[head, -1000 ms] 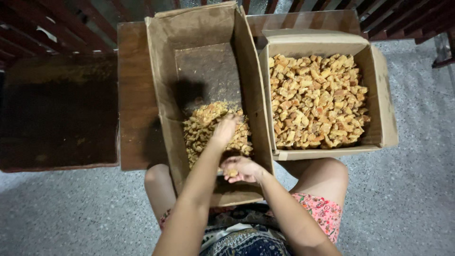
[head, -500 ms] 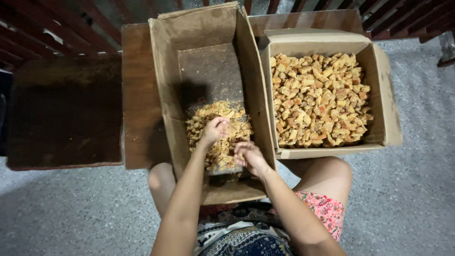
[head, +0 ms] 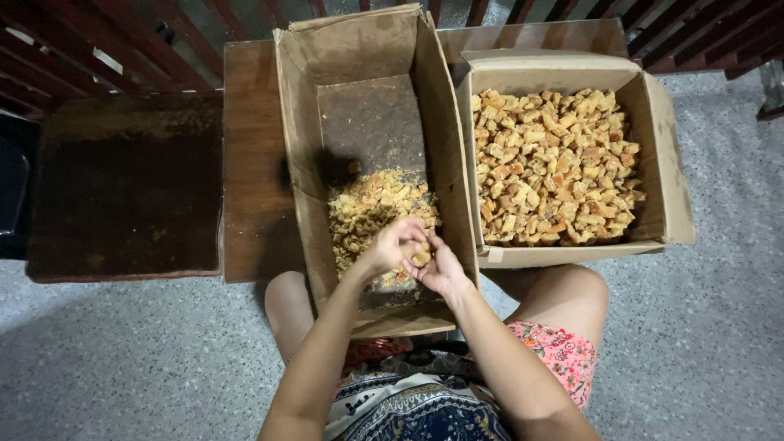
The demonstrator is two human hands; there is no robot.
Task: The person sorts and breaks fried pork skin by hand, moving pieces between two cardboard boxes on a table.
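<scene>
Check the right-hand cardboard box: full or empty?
Nearly full: the right-hand cardboard box holds golden-brown chunks covering its whole floor, flaps open.

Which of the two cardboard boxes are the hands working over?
The taller left box, only partly filled with small crumbly bits. Both hands, left hand and right hand, meet there; the right box is full.

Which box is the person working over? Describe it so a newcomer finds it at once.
Two open cardboard boxes sit side by side before the seated person. The left box, under both hands, is the one: it holds only a small heap of crumbly golden pieces with bare bottom beyond, while the right box is filled with chunks.
</scene>
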